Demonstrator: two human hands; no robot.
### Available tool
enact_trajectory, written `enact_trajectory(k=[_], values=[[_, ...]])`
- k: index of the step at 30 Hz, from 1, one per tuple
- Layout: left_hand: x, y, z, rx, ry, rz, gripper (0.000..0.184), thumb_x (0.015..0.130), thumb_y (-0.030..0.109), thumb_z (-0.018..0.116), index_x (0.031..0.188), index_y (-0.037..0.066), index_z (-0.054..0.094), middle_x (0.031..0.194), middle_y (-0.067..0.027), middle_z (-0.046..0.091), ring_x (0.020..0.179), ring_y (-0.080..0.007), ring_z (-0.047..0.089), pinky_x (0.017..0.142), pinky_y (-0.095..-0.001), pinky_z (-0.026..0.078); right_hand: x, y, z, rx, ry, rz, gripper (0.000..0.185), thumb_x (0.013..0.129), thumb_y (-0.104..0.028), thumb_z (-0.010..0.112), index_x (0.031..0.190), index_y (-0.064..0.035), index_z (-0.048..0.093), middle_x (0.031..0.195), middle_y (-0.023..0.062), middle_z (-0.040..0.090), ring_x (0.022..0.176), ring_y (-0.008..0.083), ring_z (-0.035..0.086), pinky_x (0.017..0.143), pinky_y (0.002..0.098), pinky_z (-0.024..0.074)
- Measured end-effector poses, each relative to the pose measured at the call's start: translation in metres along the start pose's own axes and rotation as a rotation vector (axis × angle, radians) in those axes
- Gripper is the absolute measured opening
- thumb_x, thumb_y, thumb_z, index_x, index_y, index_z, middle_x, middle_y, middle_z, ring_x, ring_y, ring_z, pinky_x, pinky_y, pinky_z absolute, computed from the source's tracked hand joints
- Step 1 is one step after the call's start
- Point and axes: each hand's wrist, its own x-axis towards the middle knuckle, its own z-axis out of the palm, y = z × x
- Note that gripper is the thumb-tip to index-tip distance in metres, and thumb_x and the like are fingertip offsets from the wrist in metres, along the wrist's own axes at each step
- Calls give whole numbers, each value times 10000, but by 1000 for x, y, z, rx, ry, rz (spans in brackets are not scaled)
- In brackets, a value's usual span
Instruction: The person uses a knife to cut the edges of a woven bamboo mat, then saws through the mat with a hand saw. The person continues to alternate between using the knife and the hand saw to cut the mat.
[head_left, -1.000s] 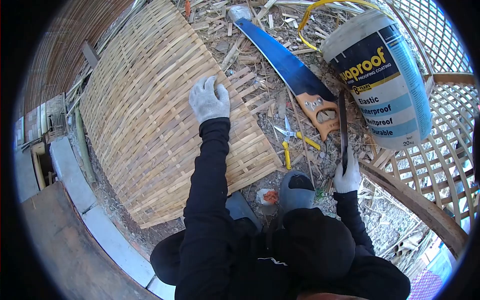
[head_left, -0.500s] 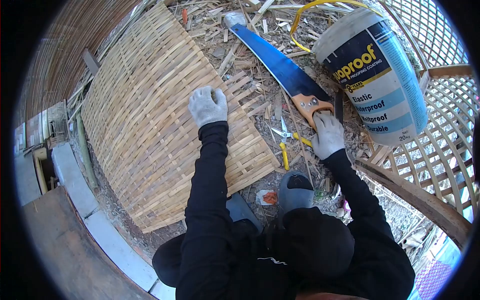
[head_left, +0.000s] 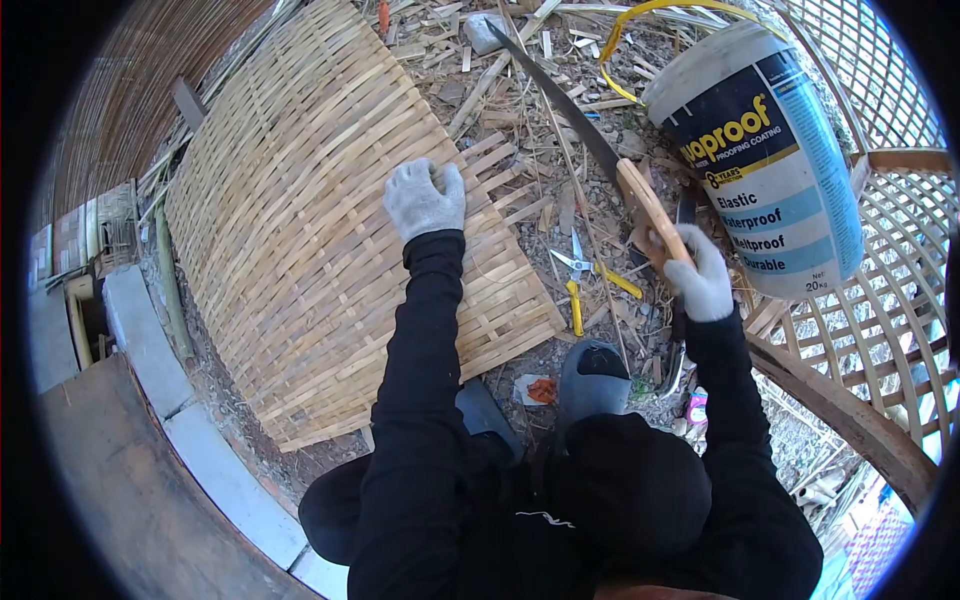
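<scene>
My left hand [head_left: 425, 200], in a pale work glove, rests on the woven bamboo panel [head_left: 300, 230] near its right edge, fingers bent and slightly apart, holding nothing. At the right, my gloved right hand [head_left: 702, 280] grips the wooden handle of the handsaw [head_left: 580, 125], whose blade is turned nearly edge-on and points up and left. Yellow-handled snips [head_left: 576, 268] lie open on the ground between the panel and my right hand. Beside my right hand is a dark blade [head_left: 686, 207] on the ground, partly hidden by the hand and saw handle.
A large white and blue bucket [head_left: 770, 170] with a yellow handle lies at the right. Behind it is a bamboo lattice [head_left: 880, 300]. Bamboo scraps litter the ground. My shoes [head_left: 594, 380] are below the panel, and grey blocks [head_left: 235, 480] line the lower left.
My right hand first put the dark blade down, then took the saw's handle and has now lifted and turned the saw. My left hand stays on the panel.
</scene>
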Motion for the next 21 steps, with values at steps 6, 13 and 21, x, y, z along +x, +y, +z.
enact_trajectory(k=[6, 13, 21], values=[[0, 5, -3, 47, -6, -22, 308, 927, 375, 784, 993, 79, 731, 1027, -132, 712, 1072, -353, 665, 978, -498, 504, -51, 5, 50, 385, -21, -189, 514, 969, -339, 665, 1323, 28, 595, 1092, 44, 687, 882, 81, 625, 737, 222, 506], [1, 1, 2, 33, 9, -16, 333, 912, 413, 780, 962, 93, 702, 1019, -134, 693, 1071, -362, 649, 961, -518, 489, -76, 27, 93, 303, 107, -173, 386, 1029, -324, 659, 1175, 33, 659, 818, 28, 684, 702, 78, 625, 630, 263, 494], [0, 1, 2, 49, -28, -32, 351, 908, 438, 778, 962, 100, 699, 1028, -131, 691, 1081, -366, 645, 961, -527, 485, -82, 40, 89, 341, 145, -179, 557, 1058, -482, 632, 1189, 58, 667, 712, 24, 657, 579, 93, 593, 566, 268, 459]])
